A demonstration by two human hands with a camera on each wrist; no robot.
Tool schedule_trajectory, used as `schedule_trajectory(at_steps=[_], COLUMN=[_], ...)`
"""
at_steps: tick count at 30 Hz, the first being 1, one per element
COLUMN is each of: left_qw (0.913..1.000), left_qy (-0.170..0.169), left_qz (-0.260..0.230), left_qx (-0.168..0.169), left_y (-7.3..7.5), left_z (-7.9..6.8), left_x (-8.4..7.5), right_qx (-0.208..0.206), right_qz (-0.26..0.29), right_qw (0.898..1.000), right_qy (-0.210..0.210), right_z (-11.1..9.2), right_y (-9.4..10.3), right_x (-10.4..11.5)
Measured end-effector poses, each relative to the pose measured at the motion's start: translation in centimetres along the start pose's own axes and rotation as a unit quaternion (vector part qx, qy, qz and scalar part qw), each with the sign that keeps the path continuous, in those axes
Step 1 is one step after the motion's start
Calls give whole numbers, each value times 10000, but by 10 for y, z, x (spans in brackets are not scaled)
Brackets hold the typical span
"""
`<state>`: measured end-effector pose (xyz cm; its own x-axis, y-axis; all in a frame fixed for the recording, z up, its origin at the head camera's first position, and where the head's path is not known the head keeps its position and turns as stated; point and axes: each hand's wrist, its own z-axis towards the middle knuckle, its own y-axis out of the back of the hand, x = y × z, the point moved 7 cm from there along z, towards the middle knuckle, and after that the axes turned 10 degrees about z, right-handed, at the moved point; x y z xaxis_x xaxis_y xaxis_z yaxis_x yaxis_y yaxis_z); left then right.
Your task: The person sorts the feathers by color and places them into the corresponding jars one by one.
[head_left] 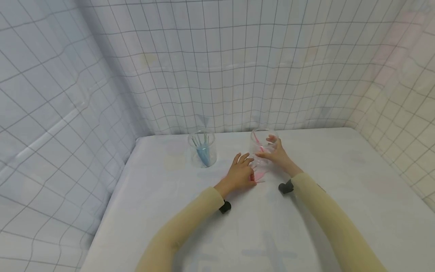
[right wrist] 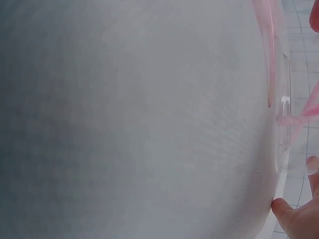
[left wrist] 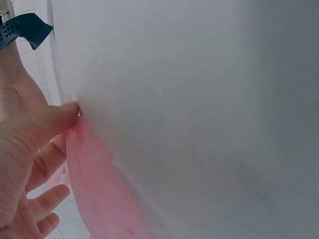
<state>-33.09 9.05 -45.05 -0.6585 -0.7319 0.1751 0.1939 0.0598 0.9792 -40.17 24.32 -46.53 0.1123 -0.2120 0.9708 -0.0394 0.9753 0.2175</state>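
My left hand (head_left: 239, 174) pinches a thin pink piece with a slim stem between thumb and forefinger, the other fingers spread. Close up in the left wrist view, that pink piece (left wrist: 102, 184) hangs flat and translucent from the fingertips; its exact kind is unclear. My right hand (head_left: 279, 154) holds the right side of a clear round jar (head_left: 264, 132), thumb in front and fingers behind. A slim pink piece (head_left: 256, 138) leans inside this jar. More pink pieces (head_left: 259, 175) lie on the table before it, partly hidden by my left hand.
To the left stands a second clear jar (head_left: 213, 158) with several blue pieces (head_left: 204, 154) on thin greenish stems. The white table (head_left: 163, 204) meets grid-patterned cloth (head_left: 217, 75) at the back and sides. Dark wrist mounts (head_left: 286, 187) hang under both forearms.
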Motion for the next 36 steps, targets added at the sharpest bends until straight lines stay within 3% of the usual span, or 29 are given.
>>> schedule_trajectory(at_steps=[5,10,14,19,23,30,36], left_qw=[9994,9898,9666,9284,8843,7835,7063], left_qy=[133,331,598,944,1251,1873,2030], left_qz=[-311,-1335,-2385,-3313,-4051,-5407,-6168], left_qx=[-98,-384,-716,-1390,-1958,-2423,-2821], left_y=[-3,2,12,30,46,64,76], left_z=[-3,-6,-6,2,16,44,64], left_x=[8,28,47,66,78,91,92], right_qx=[4,-1,42,90,44,-57,20], right_qz=[-14,-70,-83,9,12,0,40], right_qw=[10000,10000,9999,9999,9999,10000,10000], right_qy=[-20,-35,-73,-125,-102,-49,-67], right_z=[1,1,1,-1,-2,-2,-1], right_y=[0,0,0,-1,-1,-1,-1], right_x=[-2,2,3,1,1,-1,0])
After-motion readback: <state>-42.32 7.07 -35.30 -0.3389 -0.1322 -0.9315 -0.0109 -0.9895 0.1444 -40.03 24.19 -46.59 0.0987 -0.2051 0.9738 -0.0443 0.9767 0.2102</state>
